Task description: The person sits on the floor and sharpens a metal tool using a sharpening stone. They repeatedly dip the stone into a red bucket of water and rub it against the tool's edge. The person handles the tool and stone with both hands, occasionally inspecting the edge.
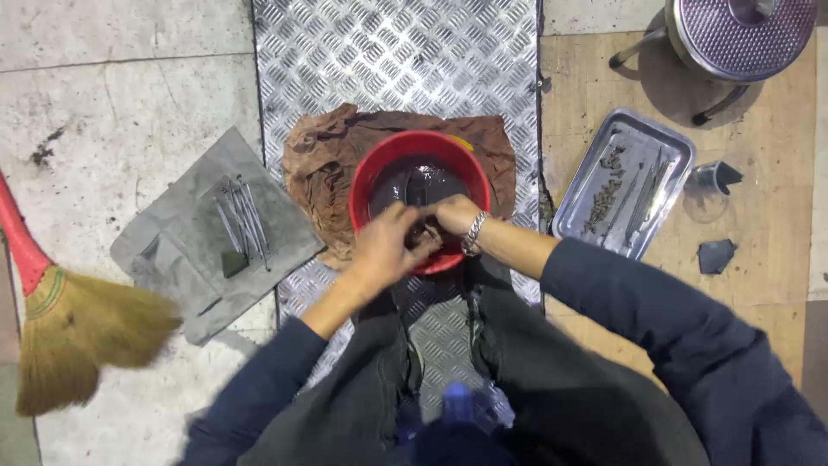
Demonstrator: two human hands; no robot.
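Observation:
A red bowl (pixel 373 168) holding dark liquid rests on a brown rag (pixel 319 160) laid over a metal tread plate. Both my hands meet over the near side of the bowl. My left hand (pixel 384 250) and my right hand (pixel 453 217), which wears a metal bracelet, close together around a small dark object (pixel 424 231) that is mostly hidden by my fingers. What the object is cannot be told.
To the left, a grey cloth (pixel 185 259) carries several thin metal rods (pixel 241 220). On the right sits a steel tray (pixel 668 151) with rods and small parts. A broom (pixel 73 332) lies far left, a metal pot (pixel 742 34) top right, dark fragments (pixel 716 255) nearby.

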